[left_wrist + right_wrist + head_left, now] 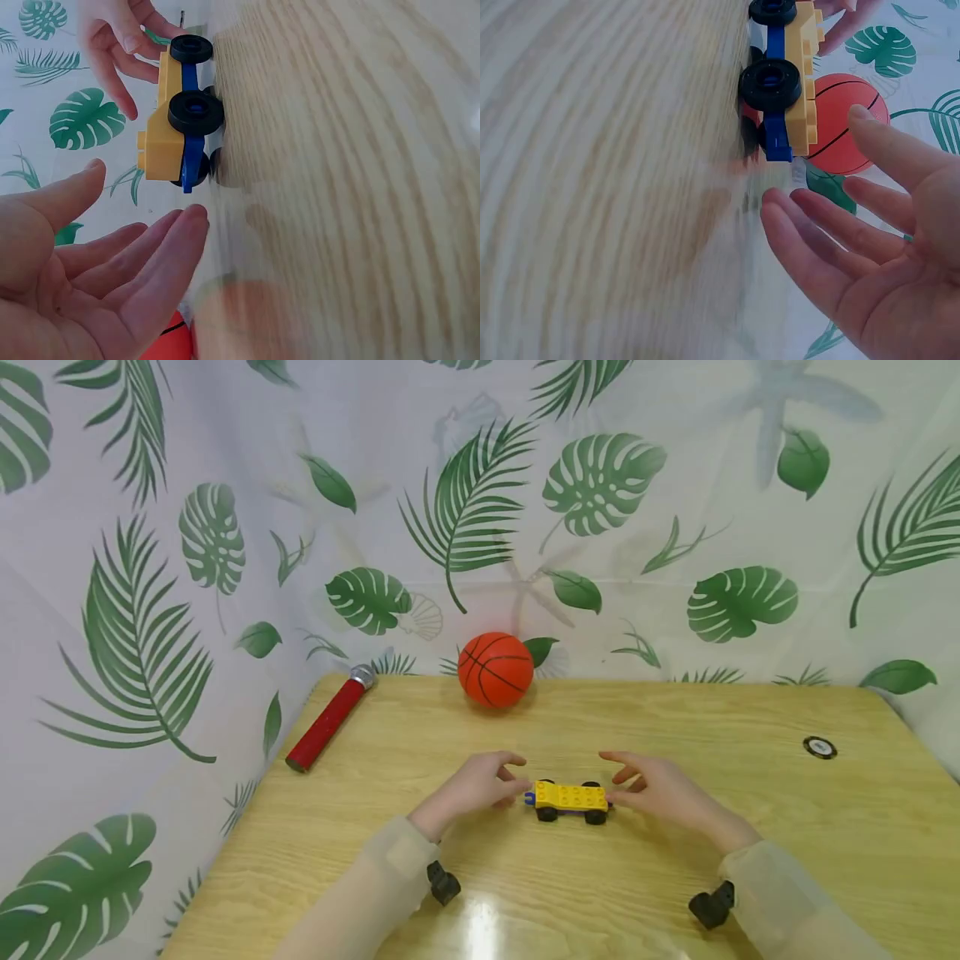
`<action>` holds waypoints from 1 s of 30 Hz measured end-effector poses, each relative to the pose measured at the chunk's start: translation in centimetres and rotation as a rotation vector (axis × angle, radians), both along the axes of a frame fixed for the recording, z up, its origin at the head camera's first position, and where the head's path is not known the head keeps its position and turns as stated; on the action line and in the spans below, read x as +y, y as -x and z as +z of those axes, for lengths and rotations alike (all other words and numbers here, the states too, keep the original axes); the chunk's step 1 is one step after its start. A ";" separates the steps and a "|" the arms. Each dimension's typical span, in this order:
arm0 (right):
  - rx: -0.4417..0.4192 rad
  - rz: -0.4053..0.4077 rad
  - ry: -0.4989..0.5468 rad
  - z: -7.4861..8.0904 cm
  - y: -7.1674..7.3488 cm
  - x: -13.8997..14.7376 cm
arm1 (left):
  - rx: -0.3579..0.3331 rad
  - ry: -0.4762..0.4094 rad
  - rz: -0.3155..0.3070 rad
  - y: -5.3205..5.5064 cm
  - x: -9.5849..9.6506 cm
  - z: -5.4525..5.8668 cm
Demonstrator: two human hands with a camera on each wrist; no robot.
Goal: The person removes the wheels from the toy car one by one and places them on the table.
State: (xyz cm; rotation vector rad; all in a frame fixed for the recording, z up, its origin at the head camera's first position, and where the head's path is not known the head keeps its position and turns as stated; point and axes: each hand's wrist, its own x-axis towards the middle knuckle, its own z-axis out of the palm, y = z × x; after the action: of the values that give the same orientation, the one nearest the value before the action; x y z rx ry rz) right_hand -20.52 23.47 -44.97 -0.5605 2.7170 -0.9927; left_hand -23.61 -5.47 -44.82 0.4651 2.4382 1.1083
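On the wooden table stands a toy car (572, 797) with a yellow studded brick top, a blue base and black wheels. My left hand (483, 783) is beside its left end, fingers extended and apart from it in the left wrist view, where the yellow body (165, 146) shows. At the opposite end, my right hand (663, 789) has its fingers spread. A small gap lies between those fingers and the car's blue end tab (778, 150) in the right wrist view. Neither hand holds anything.
A red toy basketball (496, 670) sits at the table's back edge. To the left lies a red microphone-like tube (330, 720) with a silver head. A black-and-white round chip (821, 747) is at the right. Leaf-patterned cloth (480, 527) hangs behind the table (585, 893).
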 end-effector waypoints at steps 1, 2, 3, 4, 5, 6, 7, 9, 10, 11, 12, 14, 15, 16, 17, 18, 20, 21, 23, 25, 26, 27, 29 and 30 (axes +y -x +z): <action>-0.020 -0.001 0.017 -0.1 0.0 0.1 | -0.039 -0.040 0.013 0.0 0.0 -0.1; -0.038 -0.004 0.028 -0.2 0.1 0.1 | -0.079 -0.076 0.028 0.0 0.0 -0.2; -0.063 -0.004 0.050 -0.3 0.1 0.1 | -0.122 -0.111 0.044 0.0 0.0 -0.3; -0.086 -0.004 0.073 -0.4 0.1 0.2 | -0.157 -0.137 0.055 0.0 -0.1 -0.4; -0.105 0.000 0.094 -0.6 0.2 0.2 | -0.198 -0.165 0.066 -0.1 -0.1 -0.5; -0.117 0.003 0.110 -0.7 0.2 0.2 | -0.237 -0.192 0.077 -0.2 -0.1 -0.6; -0.132 0.006 0.131 -0.8 0.2 0.1 | -0.275 -0.215 0.086 -0.2 -0.1 -0.8; -0.155 0.009 0.168 -1.1 0.3 0.0 | -0.338 -0.251 0.100 -0.4 0.0 -1.0; -0.167 0.008 0.185 -1.2 0.3 0.0 | -0.358 -0.261 0.106 -0.4 0.1 -1.2; -0.183 0.006 0.203 -1.3 0.3 -0.1 | -0.373 -0.266 0.110 -0.4 0.2 -1.3; -0.197 -0.002 0.217 -1.4 0.3 -0.2 | -0.379 -0.262 0.113 -0.5 0.3 -1.3; -0.230 -0.019 0.251 -1.5 0.2 -0.4 | -0.378 -0.245 0.118 -0.6 0.6 -1.3; -0.248 -0.030 0.265 -1.5 0.1 -0.6 | -0.374 -0.232 0.120 -0.6 0.7 -1.3; -0.265 -0.041 0.277 -1.5 0.0 -0.7 | -0.370 -0.219 0.124 -0.6 0.8 -1.3; -0.275 -0.050 0.282 -1.4 0.0 -0.7 | -0.371 -0.207 0.127 -0.6 0.9 -1.2; -0.285 -0.060 0.284 -1.4 -0.1 -0.8 | -0.370 -0.201 0.130 -0.6 1.0 -1.2; -0.299 -0.078 0.286 -1.4 -0.1 -1.0 | -0.370 -0.197 0.134 -0.6 1.1 -1.2; -0.302 -0.084 0.284 -1.3 -0.1 -1.0 | -0.370 -0.201 0.135 -0.6 1.2 -1.3; -0.303 -0.089 0.284 -1.3 -0.1 -1.0 | -0.367 -0.218 0.139 -0.5 1.2 -1.4; -0.303 -0.090 0.289 -1.4 0.0 -1.0 | -0.362 -0.239 0.140 -0.4 1.2 -1.4; -0.304 -0.092 0.295 -1.4 0.1 -1.0 | -0.356 -0.250 0.141 -0.4 1.2 -1.5; -0.301 -0.092 0.305 -1.4 0.1 -1.0 | -0.349 -0.267 0.140 -0.3 1.1 -1.5; -0.293 -0.099 0.312 -1.4 0.2 -1.0 | -0.335 -0.295 0.136 -0.2 1.1 -1.5; -0.288 -0.103 0.313 -1.4 0.2 -0.9 | -0.329 -0.310 0.133 -0.2 1.1 -1.5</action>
State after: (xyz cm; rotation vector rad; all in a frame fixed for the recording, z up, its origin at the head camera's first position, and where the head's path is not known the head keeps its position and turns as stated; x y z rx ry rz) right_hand -20.70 22.52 -46.37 -0.2969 2.3725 -1.4187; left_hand -23.37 -4.41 -46.30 0.1925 2.0444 1.4984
